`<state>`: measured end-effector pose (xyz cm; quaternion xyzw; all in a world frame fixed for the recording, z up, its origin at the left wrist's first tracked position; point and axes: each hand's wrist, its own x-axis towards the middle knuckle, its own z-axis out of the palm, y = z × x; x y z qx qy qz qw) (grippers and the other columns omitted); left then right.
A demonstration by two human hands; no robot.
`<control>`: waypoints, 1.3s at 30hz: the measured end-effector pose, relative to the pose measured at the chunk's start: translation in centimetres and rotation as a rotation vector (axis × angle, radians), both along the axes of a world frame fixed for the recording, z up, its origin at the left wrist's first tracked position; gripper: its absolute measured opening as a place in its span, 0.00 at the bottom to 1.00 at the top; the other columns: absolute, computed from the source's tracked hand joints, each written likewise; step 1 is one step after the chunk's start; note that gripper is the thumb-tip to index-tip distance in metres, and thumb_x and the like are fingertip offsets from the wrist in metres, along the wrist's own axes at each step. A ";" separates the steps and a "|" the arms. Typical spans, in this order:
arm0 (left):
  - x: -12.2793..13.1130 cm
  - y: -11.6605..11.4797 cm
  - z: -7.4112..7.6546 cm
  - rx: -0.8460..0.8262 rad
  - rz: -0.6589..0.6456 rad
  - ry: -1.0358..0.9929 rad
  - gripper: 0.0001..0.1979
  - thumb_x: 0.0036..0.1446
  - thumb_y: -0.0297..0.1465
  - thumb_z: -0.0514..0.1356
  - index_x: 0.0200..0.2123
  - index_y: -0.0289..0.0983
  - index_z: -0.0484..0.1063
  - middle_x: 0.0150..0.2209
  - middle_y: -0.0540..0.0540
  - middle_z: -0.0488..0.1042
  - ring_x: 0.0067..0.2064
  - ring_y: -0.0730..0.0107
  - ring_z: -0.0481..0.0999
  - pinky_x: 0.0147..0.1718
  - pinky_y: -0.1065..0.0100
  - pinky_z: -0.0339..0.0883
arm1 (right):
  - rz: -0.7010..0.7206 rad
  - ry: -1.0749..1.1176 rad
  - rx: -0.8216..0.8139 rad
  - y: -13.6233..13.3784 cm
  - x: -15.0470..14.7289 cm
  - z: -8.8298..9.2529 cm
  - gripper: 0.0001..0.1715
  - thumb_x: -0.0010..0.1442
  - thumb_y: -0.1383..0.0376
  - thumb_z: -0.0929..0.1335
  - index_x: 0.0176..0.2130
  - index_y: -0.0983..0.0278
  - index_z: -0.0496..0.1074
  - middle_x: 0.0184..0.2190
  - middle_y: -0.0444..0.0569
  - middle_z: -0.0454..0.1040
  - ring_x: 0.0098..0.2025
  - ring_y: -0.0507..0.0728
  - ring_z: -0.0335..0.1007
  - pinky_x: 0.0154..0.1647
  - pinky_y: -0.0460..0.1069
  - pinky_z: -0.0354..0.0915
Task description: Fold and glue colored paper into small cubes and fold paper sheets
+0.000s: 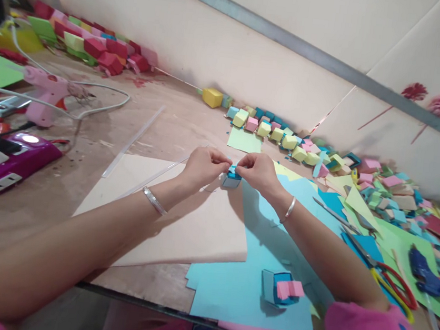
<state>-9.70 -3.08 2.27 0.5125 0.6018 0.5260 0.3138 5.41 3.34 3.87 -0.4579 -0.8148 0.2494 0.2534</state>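
Note:
Both of my hands meet over a small blue paper box in the middle of the table. My left hand pinches its left top edge with closed fingers. My right hand pinches the right top edge the same way. The box rests above a beige sheet, next to a light blue sheet. Each wrist carries a silver bangle. Nearer the table's front edge lies another small blue box with pink pieces.
A pink glue gun with its cable and a purple device are at the left. Red-and-yellow scissors and a blue glue gun lie at the right. Several coloured paper cubes line the back wall; scraps pile at right.

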 end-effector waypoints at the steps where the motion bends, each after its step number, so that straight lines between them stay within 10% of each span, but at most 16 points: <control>1: 0.0 0.0 0.0 -0.001 0.000 0.006 0.08 0.45 0.28 0.62 0.30 0.35 0.81 0.35 0.46 0.79 0.37 0.66 0.78 0.37 0.69 0.71 | -0.002 -0.009 0.008 0.0 0.0 0.0 0.04 0.46 0.67 0.68 0.25 0.65 0.74 0.22 0.43 0.72 0.25 0.50 0.64 0.26 0.45 0.56; 10: 0.0 -0.2 0.0 -0.024 -0.008 0.004 0.09 0.48 0.31 0.63 0.33 0.36 0.80 0.37 0.44 0.79 0.38 0.64 0.78 0.38 0.66 0.72 | 0.012 -0.086 -0.050 0.9 -0.2 0.0 0.13 0.46 0.65 0.70 0.35 0.66 0.74 0.34 0.48 0.75 0.33 0.53 0.68 0.31 0.46 0.61; 17: -0.6 -0.5 -0.6 -0.029 -0.172 0.179 0.43 0.34 0.34 0.73 0.57 0.35 0.66 0.51 0.37 0.73 0.50 0.56 0.75 0.45 0.60 0.72 | 0.012 -0.041 -0.108 0.5 -0.3 0.2 0.12 0.46 0.67 0.70 0.35 0.66 0.73 0.32 0.48 0.75 0.35 0.54 0.70 0.31 0.46 0.62; 23: 0.3 -0.8 -1.7 0.059 -0.155 0.164 0.25 0.47 0.27 0.63 0.51 0.39 0.70 0.46 0.45 0.77 0.44 0.64 0.78 0.45 0.63 0.72 | 0.026 0.021 -0.154 0.2 -0.1 -0.1 0.11 0.48 0.67 0.69 0.35 0.66 0.73 0.34 0.48 0.76 0.36 0.53 0.72 0.32 0.45 0.65; 39: 1.3 -2.8 -0.7 0.526 -0.110 0.627 0.25 0.54 0.25 0.62 0.55 0.40 0.66 0.52 0.43 0.75 0.53 0.60 0.74 0.52 0.58 0.68 | 0.188 0.399 -0.407 -2.1 2.7 1.1 0.25 0.50 0.67 0.73 0.48 0.65 0.68 0.46 0.55 0.75 0.45 0.57 0.74 0.41 0.50 0.71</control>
